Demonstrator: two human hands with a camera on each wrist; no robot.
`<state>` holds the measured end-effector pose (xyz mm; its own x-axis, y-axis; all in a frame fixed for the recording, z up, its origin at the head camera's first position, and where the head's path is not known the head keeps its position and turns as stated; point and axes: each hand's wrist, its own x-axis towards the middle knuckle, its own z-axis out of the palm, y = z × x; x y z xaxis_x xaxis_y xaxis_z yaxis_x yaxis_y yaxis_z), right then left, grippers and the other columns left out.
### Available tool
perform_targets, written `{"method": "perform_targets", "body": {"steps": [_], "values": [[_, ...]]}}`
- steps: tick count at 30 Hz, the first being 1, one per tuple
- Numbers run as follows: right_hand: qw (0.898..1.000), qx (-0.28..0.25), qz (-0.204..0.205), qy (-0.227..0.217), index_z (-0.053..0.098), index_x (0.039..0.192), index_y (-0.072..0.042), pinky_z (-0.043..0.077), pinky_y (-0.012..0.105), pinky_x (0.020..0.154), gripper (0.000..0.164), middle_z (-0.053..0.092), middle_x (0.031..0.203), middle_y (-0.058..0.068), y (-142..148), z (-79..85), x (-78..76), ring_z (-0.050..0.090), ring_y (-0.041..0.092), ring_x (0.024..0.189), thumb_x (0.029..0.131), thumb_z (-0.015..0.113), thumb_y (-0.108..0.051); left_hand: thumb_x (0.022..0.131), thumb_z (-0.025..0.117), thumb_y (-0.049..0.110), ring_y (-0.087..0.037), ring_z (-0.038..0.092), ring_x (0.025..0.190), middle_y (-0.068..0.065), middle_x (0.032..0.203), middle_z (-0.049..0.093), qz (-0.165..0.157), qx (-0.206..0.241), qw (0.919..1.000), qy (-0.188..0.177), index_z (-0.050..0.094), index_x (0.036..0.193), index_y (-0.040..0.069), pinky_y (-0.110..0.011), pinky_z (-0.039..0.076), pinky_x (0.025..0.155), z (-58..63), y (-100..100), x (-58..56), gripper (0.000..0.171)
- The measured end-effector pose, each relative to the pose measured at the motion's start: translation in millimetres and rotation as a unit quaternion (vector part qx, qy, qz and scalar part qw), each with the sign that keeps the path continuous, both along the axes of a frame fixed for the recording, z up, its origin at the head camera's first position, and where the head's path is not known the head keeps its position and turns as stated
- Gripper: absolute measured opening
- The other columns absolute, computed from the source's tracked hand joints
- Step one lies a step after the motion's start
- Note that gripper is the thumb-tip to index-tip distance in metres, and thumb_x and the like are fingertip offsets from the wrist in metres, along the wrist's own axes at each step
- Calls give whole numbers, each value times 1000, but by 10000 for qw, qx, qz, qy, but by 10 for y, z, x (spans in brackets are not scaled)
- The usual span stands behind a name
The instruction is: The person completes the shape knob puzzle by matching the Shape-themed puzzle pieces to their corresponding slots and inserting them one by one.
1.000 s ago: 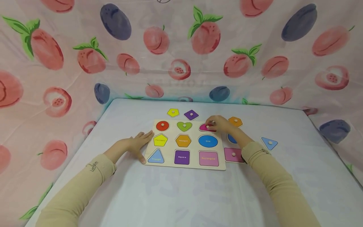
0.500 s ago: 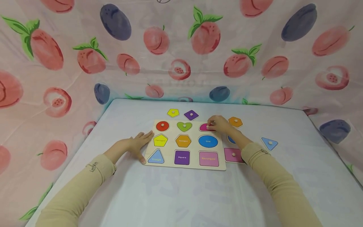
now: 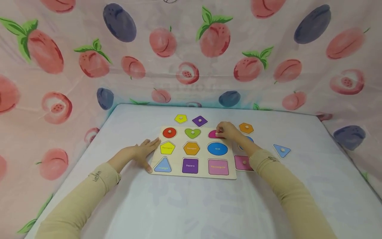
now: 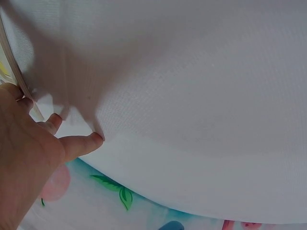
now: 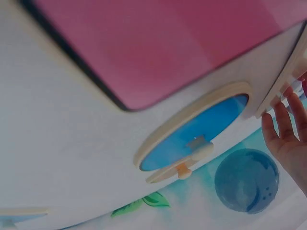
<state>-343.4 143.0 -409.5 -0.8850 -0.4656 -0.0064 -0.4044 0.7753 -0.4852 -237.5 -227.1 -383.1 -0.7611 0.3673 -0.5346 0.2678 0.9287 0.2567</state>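
1. Magenta piece [image 3: 212, 134]: at the right end of the top row of the board [image 3: 176, 161], partly covered by fingers. Whether fully seated: cannot tell.
2. Right hand [image 3: 229, 130]: thumb and fingertips together, pinching the pale knob [image 3: 217, 134] of the magenta piece. Right wrist view shows only some fingers at its margin; the contact is not clear there.
3. Left hand [image 3: 144, 151]: fingers straight and spread apart, gripping nothing. Fingertips touch the board's left edge; thumb at its near left corner.
4. Board: pale, lying flat on the white table [image 3: 194, 205]. Top row, left to right: red circle piece [image 3: 167, 134], green heart piece [image 3: 192, 134], magenta piece; all knobbed.
5. Lower two rows: labelled shapes [image 3: 191, 148]. Middle reads Pentagon, Hexagon, Oval; bottom reads Triangle, Square, Rectangular.
6. Loose beyond the far edge: yellow pentagon piece [image 3: 180, 119] and, just beside it, purple square piece [image 3: 200, 120] turned corner-wise.
7. Loose on the right: orange hexagon piece [image 3: 246, 128]; blue oval piece [image 5: 211, 127], partly behind the right forearm in head view; pink rectangle piece [image 3: 243, 162], just beside the board, one end under the beige sleeve [image 3: 286, 186]; light blue triangle piece [image 3: 282, 150], well apart from the board.
8. Backdrop: fruit-print cloth [image 3: 185, 39] behind the table.
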Motion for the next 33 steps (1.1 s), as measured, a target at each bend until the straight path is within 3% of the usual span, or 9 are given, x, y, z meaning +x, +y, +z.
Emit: {"method": "perform_targets", "body": {"steps": [5,12,20,27,33], "values": [[9998,179,19,16,63,80,-1,46,30,74,14,55,77,10,-15,45,3,49,23,80,85,69,-12,66,83,40,-44,1,144,-11,160,-5,-66,52,10000,51,2,152,9,-73,12,105,6,4,-15,122],[9994,136,-124,-300,63,78,-1,47,32,76,13,56,79,11,-2,57,72,50,24,84,85,69,-11,65,84,41,-44,-1,144,-12,160,-6,-94,119,9999,-60,1,152,8,-74,10,105,-35,11,6,124],[9995,124,-145,-254,61,81,-3,43,29,72,12,52,75,8,-47,58,59,49,23,82,85,69,-11,67,82,43,-43,0,144,-11,160,-5,-199,149,9997,-64,2,152,9,-72,12,107,-32,-47,-11,122],[9993,207,-33,-324,64,99,1,49,43,93,17,63,99,19,-67,85,59,55,33,100,87,67,-12,64,84,43,-42,5,144,-11,160,-1,-262,304,9992,41,5,152,9,-69,18,107,-18,-103,-11,123],[9988,336,76,-344,63,108,2,49,45,95,24,63,110,22,-42,119,65,55,35,105,88,66,-11,64,84,42,-42,8,143,-12,160,1,-352,297,9987,209,8,152,9,-71,19,105,-20,-85,-15,120]]}}
